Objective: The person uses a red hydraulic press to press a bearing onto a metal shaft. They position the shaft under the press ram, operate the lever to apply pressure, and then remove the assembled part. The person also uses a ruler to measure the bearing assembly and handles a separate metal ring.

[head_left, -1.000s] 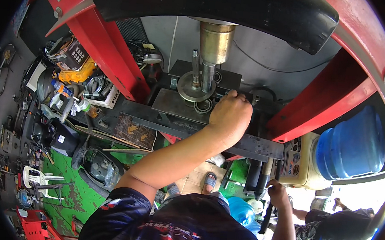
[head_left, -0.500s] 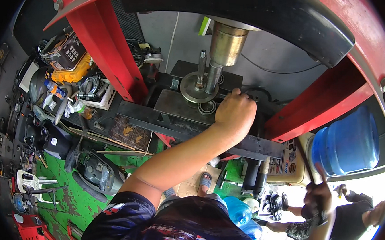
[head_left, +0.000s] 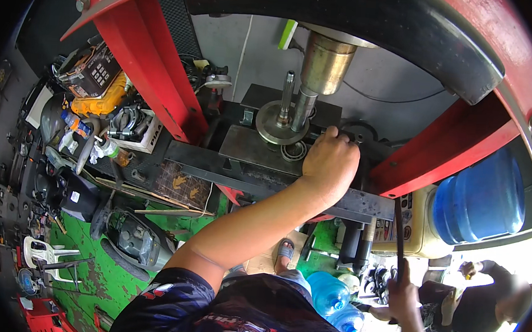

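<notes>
My left hand reaches up onto the bed of a red-framed press. Its fingers are closed on a dark round part at the right of the steel bed plate. Just to its left a flanged disc with an upright shaft stands under the brass-coloured ram, and a ring bearing lies beside it. My right hand, low on the right, grips a thin black lever that rises toward the press frame.
A big blue water jug sits on a cream dispenser at the right. Another person in dark clothes crouches beyond it. Smaller blue bottles stand by my feet. Tools and cans crowd the left shelf; a scooter part lies on the green floor.
My right hand has swung out to the right with the black lever and come back lower and to the left. My left hand has stayed on the part at the press bed.
</notes>
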{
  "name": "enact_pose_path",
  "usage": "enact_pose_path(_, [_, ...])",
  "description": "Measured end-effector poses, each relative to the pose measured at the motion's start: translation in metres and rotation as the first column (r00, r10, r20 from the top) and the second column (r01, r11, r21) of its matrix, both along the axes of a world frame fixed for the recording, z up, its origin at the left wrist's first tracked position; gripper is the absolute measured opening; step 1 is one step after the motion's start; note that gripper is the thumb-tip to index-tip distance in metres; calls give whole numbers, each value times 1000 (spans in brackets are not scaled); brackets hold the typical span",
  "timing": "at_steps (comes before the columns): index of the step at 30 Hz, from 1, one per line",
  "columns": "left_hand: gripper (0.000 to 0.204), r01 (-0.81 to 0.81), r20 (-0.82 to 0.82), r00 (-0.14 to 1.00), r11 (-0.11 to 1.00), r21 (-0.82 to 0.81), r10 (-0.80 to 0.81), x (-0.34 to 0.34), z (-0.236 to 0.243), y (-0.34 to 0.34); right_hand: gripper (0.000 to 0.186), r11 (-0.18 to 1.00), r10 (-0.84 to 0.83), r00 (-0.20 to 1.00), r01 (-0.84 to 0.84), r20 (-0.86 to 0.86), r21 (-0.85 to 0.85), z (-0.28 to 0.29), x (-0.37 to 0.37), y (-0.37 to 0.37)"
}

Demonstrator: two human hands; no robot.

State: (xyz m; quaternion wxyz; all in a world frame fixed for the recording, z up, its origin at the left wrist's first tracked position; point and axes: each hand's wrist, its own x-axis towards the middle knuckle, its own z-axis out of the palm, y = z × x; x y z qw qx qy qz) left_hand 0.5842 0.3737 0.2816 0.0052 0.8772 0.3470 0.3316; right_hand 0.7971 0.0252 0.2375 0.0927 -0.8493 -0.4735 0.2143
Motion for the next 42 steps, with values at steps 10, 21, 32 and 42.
enact_pose_path(10, [4,-8,-22,1000,1000,-14,8,-4,1,0,82,977,-152,986,160,-64,141,-153,-39,-19])
enact_pose_path(21, [5,38,-36,998,994,-101,-42,-9,9,-2,83,985,-169,975,171,-144,2,-117,-29,-16])
enact_pose_path(32, [7,2,-61,998,1000,-20,-3,-8,11,0,59,934,-295,706,356,-644,-37,188,50,81])
enact_pose_path(42, [7,-19,-27,999,1000,-2,19,0,5,7,64,989,-151,977,151,-153,-12,90,2,40])
